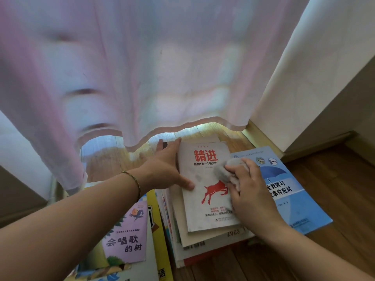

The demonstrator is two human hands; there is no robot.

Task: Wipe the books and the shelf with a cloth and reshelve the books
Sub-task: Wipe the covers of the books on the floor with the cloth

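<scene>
The right hand (250,191) and grey cloth (225,169) hide part of the white book (194,207); lower books (194,248) show only edges.

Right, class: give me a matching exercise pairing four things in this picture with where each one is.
Things:
1. grey cloth
2. white book
3. blue book
4. pink book

Places:
A. on the left pile
B. top of the middle stack
C. under the right hand
D. right of the stack, on the floor

Pairs: 1-C, 2-B, 3-D, 4-A
</scene>
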